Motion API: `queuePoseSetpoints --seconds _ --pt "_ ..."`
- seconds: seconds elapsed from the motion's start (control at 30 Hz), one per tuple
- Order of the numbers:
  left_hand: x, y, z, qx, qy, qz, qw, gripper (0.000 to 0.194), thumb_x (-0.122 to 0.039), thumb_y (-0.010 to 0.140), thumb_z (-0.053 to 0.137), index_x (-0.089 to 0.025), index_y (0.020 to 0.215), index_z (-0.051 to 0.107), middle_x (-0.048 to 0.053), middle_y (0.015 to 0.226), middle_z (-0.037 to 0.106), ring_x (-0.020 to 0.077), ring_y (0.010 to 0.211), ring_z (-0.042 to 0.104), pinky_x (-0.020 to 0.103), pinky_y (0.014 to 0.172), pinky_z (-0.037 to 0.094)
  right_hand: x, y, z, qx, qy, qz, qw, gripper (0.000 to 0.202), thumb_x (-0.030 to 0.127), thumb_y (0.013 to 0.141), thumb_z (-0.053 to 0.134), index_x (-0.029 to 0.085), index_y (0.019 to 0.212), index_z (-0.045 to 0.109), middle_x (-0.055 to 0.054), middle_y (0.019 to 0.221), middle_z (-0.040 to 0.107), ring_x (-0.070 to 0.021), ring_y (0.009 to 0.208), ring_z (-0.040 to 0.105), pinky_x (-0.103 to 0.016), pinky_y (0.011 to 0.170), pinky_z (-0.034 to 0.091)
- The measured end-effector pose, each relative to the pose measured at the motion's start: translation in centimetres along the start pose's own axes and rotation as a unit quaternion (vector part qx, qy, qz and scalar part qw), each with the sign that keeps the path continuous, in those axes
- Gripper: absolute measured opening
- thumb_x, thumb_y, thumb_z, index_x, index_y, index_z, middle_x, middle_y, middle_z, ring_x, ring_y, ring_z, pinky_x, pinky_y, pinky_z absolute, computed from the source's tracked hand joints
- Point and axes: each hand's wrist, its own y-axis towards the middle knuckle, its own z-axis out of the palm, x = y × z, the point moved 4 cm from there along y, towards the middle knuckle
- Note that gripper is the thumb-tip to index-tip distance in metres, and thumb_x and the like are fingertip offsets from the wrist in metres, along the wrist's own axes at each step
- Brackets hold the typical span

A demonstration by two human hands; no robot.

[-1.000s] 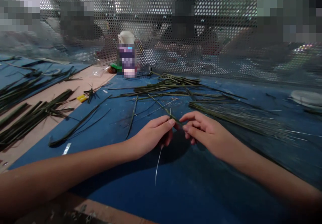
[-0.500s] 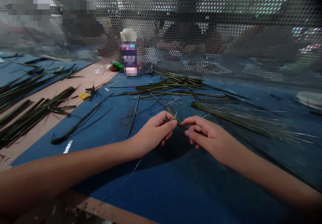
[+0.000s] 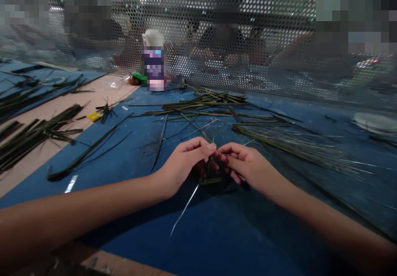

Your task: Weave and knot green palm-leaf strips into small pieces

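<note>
My left hand (image 3: 186, 162) pinches a narrow green leaf strip (image 3: 211, 181) between thumb and forefinger. My right hand (image 3: 248, 162) meets it from the right, its thumb and fingers drawn together on the same strip. Part of the strip hangs below the fingers in a bent or looped shape; the spot where the fingertips meet is mostly hidden. A thin, pale wire-like strand (image 3: 185, 210) runs down from under my left hand. Beyond the hands, a bundle of green strips with pale thin strands (image 3: 288, 143) lies to the right.
A pile of green strips (image 3: 204, 102) lies at the back of the blue tabletop (image 3: 173, 251). More strips (image 3: 40, 139) lie left. A labelled container with a white top (image 3: 153, 38) stands against the perforated metal screen (image 3: 186, 19). A white round lid-like thing (image 3: 375, 122) is far right.
My right hand has closed in on my left, and their fingertips now meet. The green strip now shows below the fingers, and the pale strand hangs more plainly. The view has shifted slightly.
</note>
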Motion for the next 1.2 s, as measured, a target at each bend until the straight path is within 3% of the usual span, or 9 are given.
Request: queuePoseSetpoints --seconds 0.27,0.37,0.63,0.87,1.2 --pt "-0.5 0.5 -0.3 -0.033 0.111 0.012 0.993 0.027 -0.039 0.086 0.058 -0.014 0.075 0.059 -0.001 0.062 0.059 0.0068 0.054 0.050 0.018 0.052 0.038 -0.2 -0.8 -0.3 0.005 0.055 0.040 0.998 0.014 0.030 0.084 0.054 0.016 0.087 0.057 0.007 0.053 0.046 -0.0034 0.038 0.033 -0.019 0.039 0.021" --pt "-0.5 0.7 -0.4 -0.035 0.113 0.009 0.993 0.027 -0.039 0.085 0.058 -0.014 0.076 0.060 0.000 0.065 0.061 0.0078 0.058 0.052 0.019 0.053 0.039 -0.2 -0.7 -0.4 0.006 0.075 0.050 0.996 0.013 0.030 0.084 0.053 0.017 0.086 0.056 0.009 0.050 0.041 -0.0036 0.038 0.029 -0.019 0.039 0.019" --pt "-0.4 0.8 -0.7 -0.047 0.116 0.024 0.992 0.027 -0.041 0.085 0.058 -0.015 0.077 0.059 0.003 0.081 0.067 0.0101 0.071 0.057 0.021 0.061 0.041 -0.4 -0.7 -0.3 0.006 0.076 0.054 0.996 0.015 0.032 0.087 0.051 0.017 0.088 0.055 0.007 0.051 0.046 -0.0039 0.036 0.032 -0.019 0.038 0.020" --pt "-1.1 0.7 -0.5 -0.019 0.264 0.084 0.961 0.027 -0.042 0.086 0.056 -0.016 0.082 0.064 0.000 0.077 0.063 0.0094 0.065 0.050 0.021 0.059 0.038 -0.7 -0.9 -0.4 0.014 0.089 0.076 0.993 0.014 0.029 0.087 0.049 0.018 0.078 0.053 0.008 0.046 0.045 -0.0038 0.033 0.034 -0.018 0.037 0.021" --pt "-0.5 0.7 0.4 0.064 0.336 0.053 0.938 0.029 -0.042 0.088 0.050 -0.016 0.078 0.060 -0.004 0.063 0.050 0.0093 0.059 0.043 0.020 0.054 0.032 -0.9 -0.7 -0.1 0.055 0.074 0.080 0.993 0.018 0.033 0.090 0.043 0.021 0.078 0.046 0.007 0.052 0.050 -0.0061 0.035 0.042 -0.017 0.034 0.027"
